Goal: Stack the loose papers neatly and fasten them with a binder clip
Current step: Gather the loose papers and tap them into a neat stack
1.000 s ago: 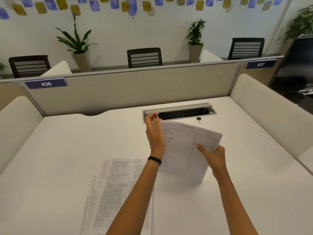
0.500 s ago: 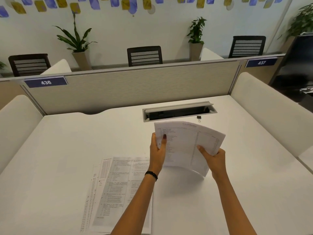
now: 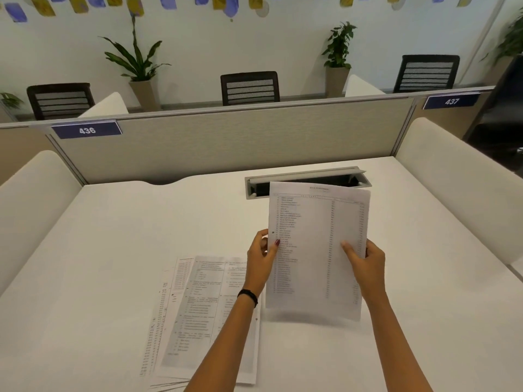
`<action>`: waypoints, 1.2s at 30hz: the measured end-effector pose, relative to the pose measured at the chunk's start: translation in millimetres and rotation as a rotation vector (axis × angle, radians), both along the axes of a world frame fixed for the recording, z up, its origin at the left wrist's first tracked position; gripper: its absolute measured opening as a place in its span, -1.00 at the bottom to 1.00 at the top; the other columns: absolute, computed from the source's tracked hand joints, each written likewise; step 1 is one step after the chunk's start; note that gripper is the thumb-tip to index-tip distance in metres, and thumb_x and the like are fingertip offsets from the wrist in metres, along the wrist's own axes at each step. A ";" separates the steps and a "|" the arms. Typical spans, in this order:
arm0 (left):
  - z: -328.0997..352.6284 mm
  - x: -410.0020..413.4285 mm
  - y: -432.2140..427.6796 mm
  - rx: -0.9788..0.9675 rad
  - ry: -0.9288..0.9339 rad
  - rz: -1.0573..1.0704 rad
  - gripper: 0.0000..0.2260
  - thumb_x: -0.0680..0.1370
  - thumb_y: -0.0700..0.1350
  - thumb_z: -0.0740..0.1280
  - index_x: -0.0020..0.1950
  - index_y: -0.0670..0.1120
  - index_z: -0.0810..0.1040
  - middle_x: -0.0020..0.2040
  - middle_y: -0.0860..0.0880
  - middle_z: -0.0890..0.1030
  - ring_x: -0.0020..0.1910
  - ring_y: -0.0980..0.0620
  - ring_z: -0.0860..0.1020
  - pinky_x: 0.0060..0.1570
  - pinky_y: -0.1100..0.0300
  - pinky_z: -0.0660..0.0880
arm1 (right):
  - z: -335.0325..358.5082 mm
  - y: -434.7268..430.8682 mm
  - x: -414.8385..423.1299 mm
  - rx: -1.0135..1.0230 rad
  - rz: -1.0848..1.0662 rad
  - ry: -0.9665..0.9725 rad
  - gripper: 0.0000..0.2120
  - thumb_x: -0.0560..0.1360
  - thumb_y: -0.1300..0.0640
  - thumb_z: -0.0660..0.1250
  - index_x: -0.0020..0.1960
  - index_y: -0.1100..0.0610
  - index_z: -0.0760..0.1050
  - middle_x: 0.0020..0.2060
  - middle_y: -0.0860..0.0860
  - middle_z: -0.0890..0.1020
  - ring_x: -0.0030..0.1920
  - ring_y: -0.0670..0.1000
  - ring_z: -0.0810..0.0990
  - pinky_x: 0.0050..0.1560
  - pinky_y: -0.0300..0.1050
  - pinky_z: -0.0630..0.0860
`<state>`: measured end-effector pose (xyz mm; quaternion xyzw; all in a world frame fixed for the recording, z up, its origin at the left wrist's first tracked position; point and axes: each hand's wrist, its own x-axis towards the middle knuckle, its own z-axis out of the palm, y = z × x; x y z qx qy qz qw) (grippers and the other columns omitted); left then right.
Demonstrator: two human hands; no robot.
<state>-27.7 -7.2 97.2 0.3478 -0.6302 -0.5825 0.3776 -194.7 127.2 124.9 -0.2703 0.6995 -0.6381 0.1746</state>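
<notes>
Over counter (image 3: 113, 250), both hands' fingers (image 3: 349, 251) clamping sheet bundle (image 3: 317, 250) upright; squaring underway, flat pile (image 3: 203, 312) still unmerged, no clip visible.

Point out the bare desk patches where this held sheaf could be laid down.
Widest free patch: desk left of the flat papers, out to the left cushion. Another lies right of the right hand, toward the right cushion, and a nearer one below the held sheaf. Crowded: the flat papers under the left hand and the cable tray behind.

two paper piles (image 3: 206, 315), three chairs (image 3: 250, 88)
</notes>
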 end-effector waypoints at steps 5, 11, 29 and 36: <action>-16.0 23.4 -13.7 0.092 -0.117 0.019 -0.72 0.54 -0.12 0.31 0.23 -0.09 0.42 -0.03 -0.06 0.61 -0.11 0.08 0.61 -0.21 0.39 0.56 | -16.6 -6.3 10.9 0.054 0.046 -0.036 -0.78 0.48 0.18 0.34 0.11 0.17 0.50 -0.03 0.07 0.63 -0.10 0.07 0.64 -0.13 0.02 0.63; -43.9 54.7 -20.5 0.115 -0.233 0.077 -0.74 0.52 -0.12 0.34 0.20 -0.04 0.47 -0.05 -0.07 0.53 -0.10 0.04 0.54 -0.14 0.35 0.49 | -52.1 -16.3 29.0 0.139 0.068 -0.212 -0.60 0.47 0.21 0.34 0.29 0.19 0.40 0.07 0.13 0.60 -0.06 0.12 0.62 -0.09 -0.02 0.60; -85.0 157.4 -31.4 -0.010 -0.967 0.623 -0.54 0.43 -0.06 0.43 0.29 -0.15 0.44 0.22 -0.23 0.43 0.21 -0.21 0.36 0.15 -0.15 0.35 | -112.4 -34.1 87.3 0.345 0.196 -0.317 -0.60 0.50 0.24 0.28 0.32 0.14 0.35 0.20 0.16 0.55 0.10 0.15 0.57 0.13 0.12 0.54; -88.0 167.0 -36.6 0.069 -0.953 0.577 -0.50 0.42 0.01 0.43 0.28 -0.16 0.40 0.22 -0.23 0.40 0.21 -0.21 0.36 0.14 -0.14 0.36 | -111.4 -39.4 101.9 0.350 0.205 -0.291 -0.59 0.53 0.26 0.22 0.37 0.13 0.30 0.25 0.10 0.50 0.16 0.09 0.51 0.20 0.04 0.48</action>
